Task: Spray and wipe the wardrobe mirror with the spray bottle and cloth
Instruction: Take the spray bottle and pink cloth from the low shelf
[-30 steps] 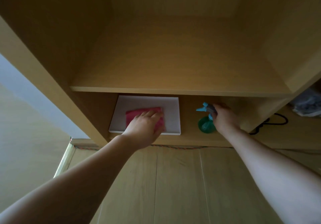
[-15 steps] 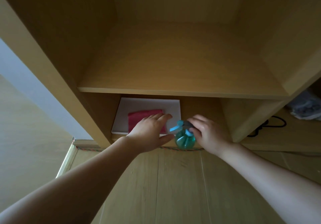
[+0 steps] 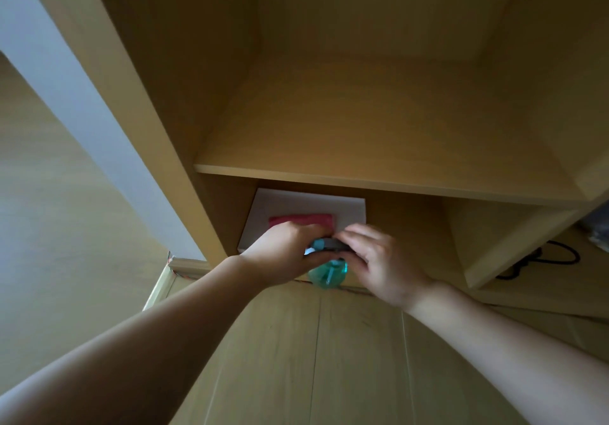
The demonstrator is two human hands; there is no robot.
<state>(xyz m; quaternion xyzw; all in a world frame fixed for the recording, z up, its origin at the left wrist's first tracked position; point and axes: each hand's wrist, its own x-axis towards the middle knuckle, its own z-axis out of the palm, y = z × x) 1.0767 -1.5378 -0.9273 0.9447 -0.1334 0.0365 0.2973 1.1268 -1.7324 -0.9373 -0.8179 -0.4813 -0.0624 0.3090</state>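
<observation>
A small green spray bottle (image 3: 328, 274) with a light blue trigger head hangs in front of the lower shelf opening, between both hands. My left hand (image 3: 286, 253) wraps the sprayer head from the left. My right hand (image 3: 379, 260) holds the head from the right, fingers over its top. A pink cloth (image 3: 300, 219) lies folded on a white flat panel (image 3: 346, 208) on the lower shelf, just behind my left hand. No hand touches the cloth. No mirror surface can be made out.
An open wooden wardrobe fills the view, with an upper shelf board (image 3: 379, 180) above the hands and a side panel (image 3: 138, 101) to the left. A black cable (image 3: 540, 260) lies on the right. Wood floor (image 3: 313, 358) stretches below.
My right hand carried the spray bottle left from the shelf's right part to the middle. My left hand left the pink cloth and came onto the bottle's head.
</observation>
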